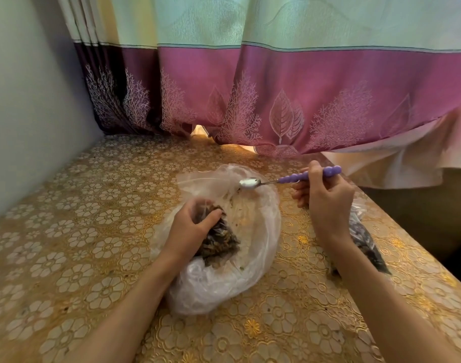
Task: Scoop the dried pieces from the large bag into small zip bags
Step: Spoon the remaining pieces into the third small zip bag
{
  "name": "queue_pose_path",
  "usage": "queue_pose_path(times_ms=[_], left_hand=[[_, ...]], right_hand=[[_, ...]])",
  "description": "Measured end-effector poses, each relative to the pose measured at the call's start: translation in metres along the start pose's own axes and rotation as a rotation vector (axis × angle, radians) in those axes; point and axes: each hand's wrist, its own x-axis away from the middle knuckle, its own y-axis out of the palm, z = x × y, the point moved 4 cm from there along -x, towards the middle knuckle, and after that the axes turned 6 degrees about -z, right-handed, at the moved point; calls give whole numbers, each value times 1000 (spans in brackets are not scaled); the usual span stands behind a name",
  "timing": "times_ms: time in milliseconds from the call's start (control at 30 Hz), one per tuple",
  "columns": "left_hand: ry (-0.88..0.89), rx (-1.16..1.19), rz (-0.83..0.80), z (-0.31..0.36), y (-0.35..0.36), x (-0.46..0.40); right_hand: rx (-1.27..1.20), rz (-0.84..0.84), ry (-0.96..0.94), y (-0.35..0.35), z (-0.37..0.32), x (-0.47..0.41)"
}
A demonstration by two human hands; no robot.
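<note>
A large clear plastic bag (pixel 253 260) lies open on the table in front of me. My left hand (pixel 191 226) grips a small zip bag (pixel 220 238) stuffed with dark dried pieces, held over the large bag. My right hand (pixel 326 203) holds a spoon (pixel 250 183) by its purple beaded handle. The spoon's metal bowl hovers over the far rim of the large bag and looks empty.
A gold floral tablecloth (pixel 93 231) covers the table. A filled small bag of dark pieces (pixel 365 239) lies under my right forearm near the table's right edge. A pink and green curtain (pixel 276 87) hangs behind; a wall (pixel 27 100) stands at left.
</note>
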Motion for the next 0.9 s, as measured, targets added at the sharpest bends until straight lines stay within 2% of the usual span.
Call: queue_pose_path(times_ms=[67,267,567,900], left_hand=[[-5,-1,38,0,-1,0],[-21,-7,44,2,0,0],[-21,-3,22,3,1,1],[-25,-2,12,4,2,1]], right_hand=[[72,2,-2,0,5,1],[187,-144,32,19,18,10],[160,-71,101,29,34,5],[208,-47,83,43,37,-3]])
